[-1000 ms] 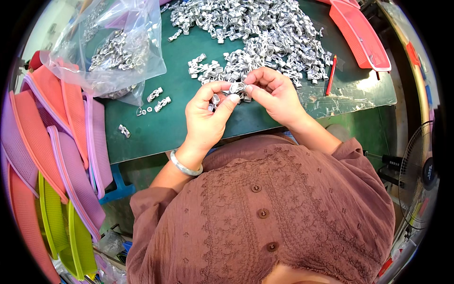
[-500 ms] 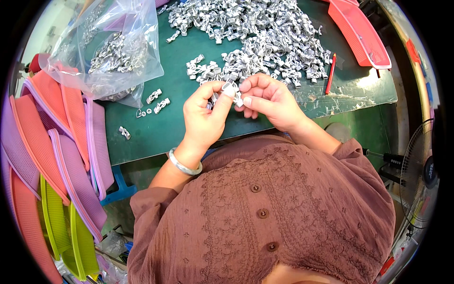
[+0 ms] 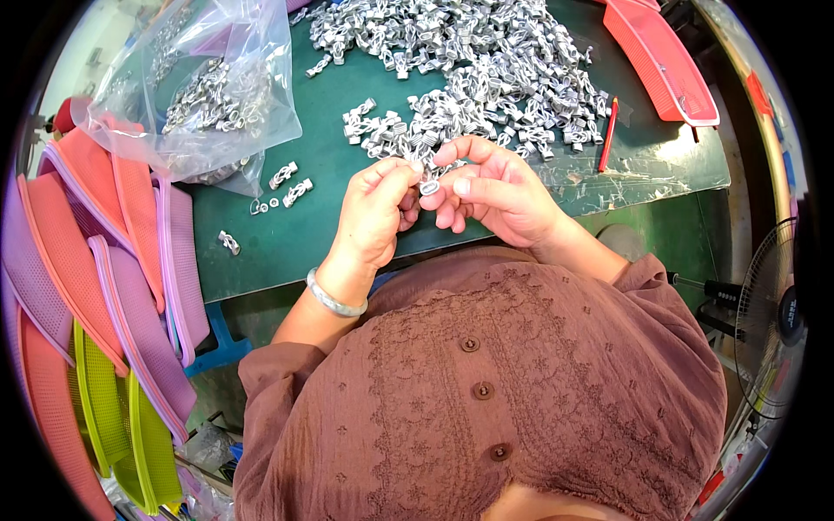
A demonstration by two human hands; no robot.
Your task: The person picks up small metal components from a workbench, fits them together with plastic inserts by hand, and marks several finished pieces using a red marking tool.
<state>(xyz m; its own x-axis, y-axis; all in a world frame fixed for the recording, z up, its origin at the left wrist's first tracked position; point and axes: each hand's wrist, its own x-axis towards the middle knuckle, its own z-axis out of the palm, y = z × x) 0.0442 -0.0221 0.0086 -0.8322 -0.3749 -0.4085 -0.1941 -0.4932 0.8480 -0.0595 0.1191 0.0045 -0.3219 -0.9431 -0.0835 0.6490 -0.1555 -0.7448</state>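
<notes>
Two hands meet over the near edge of the green worktop (image 3: 347, 252), both pinching one small silver clip (image 3: 429, 187) between them. The left hand (image 3: 375, 213) has its grip clenched on the clip's left side, thumb and forefinger pressed together; a pale bangle (image 3: 334, 301) sits on that wrist. The right hand (image 3: 495, 191) grasps the same clip from the right, forefinger arched over the top and thumb under it (the other fingers curl in below). The clip is held just above the worktop, right beside the near fringe of a big heap of like metal pieces (image 3: 469, 69) that spreads toward the far side. A red pen (image 3: 607, 135) lies at the heap's right edge, with a red tray (image 3: 665, 61) beyond it. To the left, a clear bag (image 3: 208, 87) holds more pieces, and a few loose ones (image 3: 287, 182) lie near it. Pink, purple and green trays (image 3: 104, 286) stand stacked at the worktop's left side. A fan (image 3: 773, 317) stands on the right.
</notes>
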